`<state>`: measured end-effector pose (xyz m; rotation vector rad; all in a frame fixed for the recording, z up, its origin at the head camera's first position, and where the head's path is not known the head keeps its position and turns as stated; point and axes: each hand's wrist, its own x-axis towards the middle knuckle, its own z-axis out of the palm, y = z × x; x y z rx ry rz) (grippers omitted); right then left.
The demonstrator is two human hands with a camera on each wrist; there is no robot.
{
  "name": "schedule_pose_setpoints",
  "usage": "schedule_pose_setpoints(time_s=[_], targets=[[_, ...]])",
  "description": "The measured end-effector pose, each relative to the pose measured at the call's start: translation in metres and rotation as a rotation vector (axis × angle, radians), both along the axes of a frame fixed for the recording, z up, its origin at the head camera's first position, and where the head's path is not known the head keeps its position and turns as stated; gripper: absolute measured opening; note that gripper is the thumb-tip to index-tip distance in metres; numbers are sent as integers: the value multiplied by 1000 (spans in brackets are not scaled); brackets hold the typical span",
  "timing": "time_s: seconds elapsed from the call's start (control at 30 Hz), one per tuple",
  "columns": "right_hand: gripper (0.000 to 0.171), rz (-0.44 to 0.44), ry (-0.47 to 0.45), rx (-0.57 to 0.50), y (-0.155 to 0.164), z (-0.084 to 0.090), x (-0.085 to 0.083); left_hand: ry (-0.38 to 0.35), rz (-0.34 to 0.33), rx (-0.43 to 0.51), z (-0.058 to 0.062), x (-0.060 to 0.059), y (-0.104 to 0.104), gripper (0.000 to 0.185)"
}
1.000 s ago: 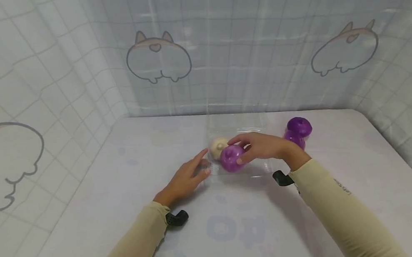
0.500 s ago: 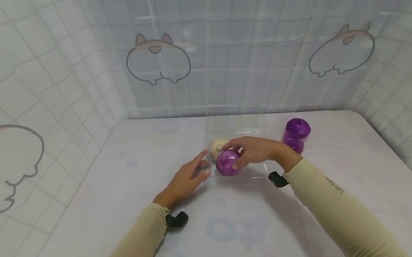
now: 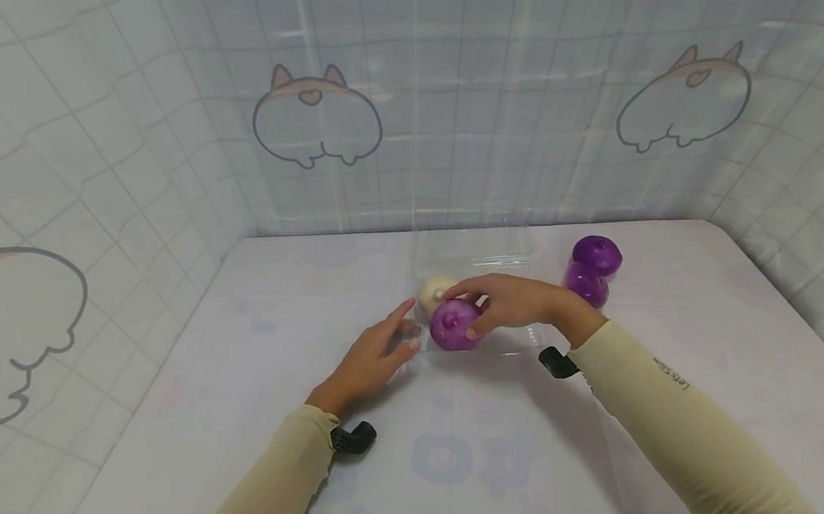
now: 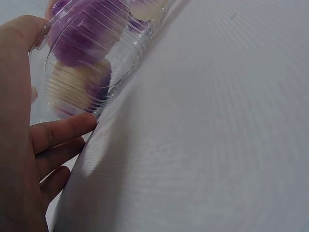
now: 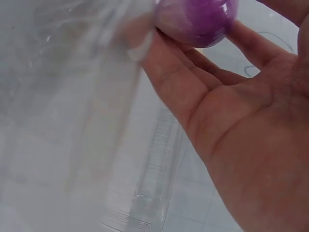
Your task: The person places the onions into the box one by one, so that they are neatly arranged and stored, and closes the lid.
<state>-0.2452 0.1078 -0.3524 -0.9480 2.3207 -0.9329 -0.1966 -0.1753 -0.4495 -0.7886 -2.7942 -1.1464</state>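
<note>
My right hand (image 3: 510, 301) grips a glossy purple onion-like ball (image 3: 453, 325) with a small nub, thumb and fingers round its right side. The ball is at the left part of a clear plastic clamshell box (image 3: 485, 341), in front of a cream ball (image 3: 437, 294) with a nub. Through the ridged box wall in the left wrist view, purple and cream surfaces (image 4: 87, 36) show. At the box's left end is my left hand (image 3: 370, 358), fingers fairly straight and spread, fingertips touching the wall. In the right wrist view, the fingers partly hide the purple ball (image 5: 203, 19).
Two more purple balls (image 3: 596, 255) lie against each other right of the box, partly behind the right forearm. The raised clear lid (image 3: 471, 242) stands toward the back curtain (image 3: 473, 116). A pale cloth (image 3: 295, 294) covers the table.
My right hand has moved slightly left and toward me with the purple ball, then nearly stopped. The left hand stays at the box's left end.
</note>
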Motion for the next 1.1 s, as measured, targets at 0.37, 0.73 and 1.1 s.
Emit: schedule_pose_setpoints(time_s=[0.37,0.73,1.1], targets=[[56,-33,-49,21,2,1,1,-16,0,-4,2,1,0,67],[56,-35,-120,-43,1,0,2,19,-15,3,-1,-1,0,68],[55,-76,-116,-26,2,-1,1,9,-8,1,2,1,2,68]])
